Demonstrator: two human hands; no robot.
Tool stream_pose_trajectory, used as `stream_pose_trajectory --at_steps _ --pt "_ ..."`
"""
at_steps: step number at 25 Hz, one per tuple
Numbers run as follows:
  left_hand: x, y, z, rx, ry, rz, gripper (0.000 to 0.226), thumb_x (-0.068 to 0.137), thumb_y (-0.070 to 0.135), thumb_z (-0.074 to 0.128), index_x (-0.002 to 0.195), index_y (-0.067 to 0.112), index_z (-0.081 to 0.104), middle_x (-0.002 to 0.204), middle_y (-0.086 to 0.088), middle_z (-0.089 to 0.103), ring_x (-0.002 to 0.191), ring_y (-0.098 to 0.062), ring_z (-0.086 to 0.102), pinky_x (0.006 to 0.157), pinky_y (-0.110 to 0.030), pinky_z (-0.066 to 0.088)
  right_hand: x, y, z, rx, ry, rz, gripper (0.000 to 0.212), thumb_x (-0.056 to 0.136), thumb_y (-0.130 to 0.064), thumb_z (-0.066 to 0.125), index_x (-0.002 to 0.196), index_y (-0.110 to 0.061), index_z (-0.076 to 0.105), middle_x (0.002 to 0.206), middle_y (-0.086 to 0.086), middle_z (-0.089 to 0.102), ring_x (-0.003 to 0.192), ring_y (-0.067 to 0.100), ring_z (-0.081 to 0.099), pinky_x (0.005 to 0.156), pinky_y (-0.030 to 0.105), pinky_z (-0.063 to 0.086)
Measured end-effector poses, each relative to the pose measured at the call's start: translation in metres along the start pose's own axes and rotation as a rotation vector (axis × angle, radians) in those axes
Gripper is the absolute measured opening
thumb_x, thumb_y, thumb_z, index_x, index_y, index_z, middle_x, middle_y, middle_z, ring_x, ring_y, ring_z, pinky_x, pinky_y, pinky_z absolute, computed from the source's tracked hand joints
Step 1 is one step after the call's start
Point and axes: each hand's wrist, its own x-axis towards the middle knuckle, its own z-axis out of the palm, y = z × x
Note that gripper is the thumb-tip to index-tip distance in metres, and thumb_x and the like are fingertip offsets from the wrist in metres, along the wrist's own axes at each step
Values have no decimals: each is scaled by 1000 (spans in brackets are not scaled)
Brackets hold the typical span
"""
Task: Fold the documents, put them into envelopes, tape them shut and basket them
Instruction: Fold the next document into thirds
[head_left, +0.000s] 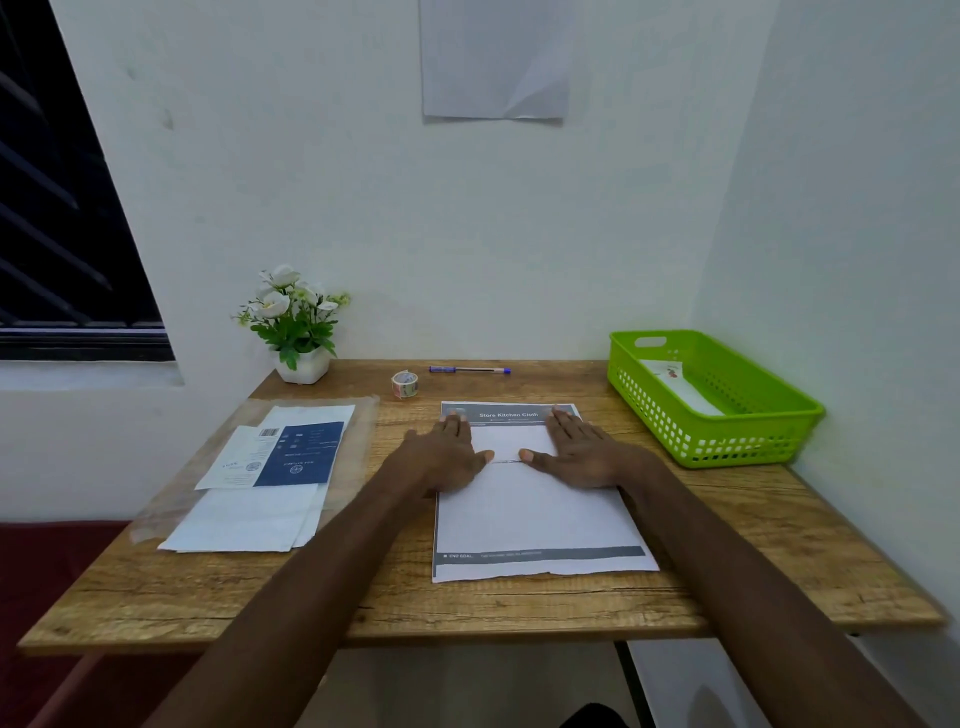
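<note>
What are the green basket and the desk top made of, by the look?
Green basket: looks like moulded plastic, slightly glossy; uniform bright colour, perforated grid walls, cut-out handle. Desk top: wood-grain surface, matt, with knots and streaks showing; solid wood or printed laminate, can't tell.

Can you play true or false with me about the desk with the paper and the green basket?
1. Both hands, left hand and right hand, press flat on the document. True.
2. The green basket is empty. False: a white envelope lies inside.
3. The pen lies behind the tape roll, near the wall. True.
4. The flower pot sits at the desk's right. False: it is at the back left.
</note>
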Motion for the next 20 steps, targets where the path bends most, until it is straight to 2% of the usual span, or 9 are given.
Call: stream_pose_trajectory --at_steps 5,13,15,17,20 --pt "-9 -10 -2 -36 -63 -46 84 102 67 16 160 15 -16 168 -3 -21 156 -22 -16 126 -52 -1 -1 9 -1 29 -3 72 113 82 -90 19 161 -14 -9 169 4 -18 156 20 -14 124 42 -4" --pt "-15 -8 -7 -69 -28 -70 88 101 68 19 162 12 -9 169 -11 -18 155 -31 -18 125 -53 -1 -4 7 5 59 83 103 118 80 -92 16 161 -10 -6 170 9 -11 157 24 -8 124 43 -2" --pt "-18 -9 -9 -89 36 -72 86 102 68 19 163 10 -1 170 -15 -8 156 -35 -12 125 -56 2 -2 6 4 82 113 95 117 81 -91 19 161 -7 0 170 12 -4 157 25 -3 124 43 1" --pt "-20 -14 -15 -67 115 -63 76 105 61 21 163 12 12 169 -17 7 156 -39 -1 123 -59 7 -3 3 3 85 165 66 111 85 -88 22 159 -5 16 168 14 11 156 25 9 124 44 9" --pt "-26 -20 -19 43 299 0 47 109 38 34 150 18 45 152 -13 47 143 -37 36 118 -60 24 -7 -2 -2 120 231 8 90 91 -79 31 147 -9 40 153 12 37 146 27 30 120 46 23"
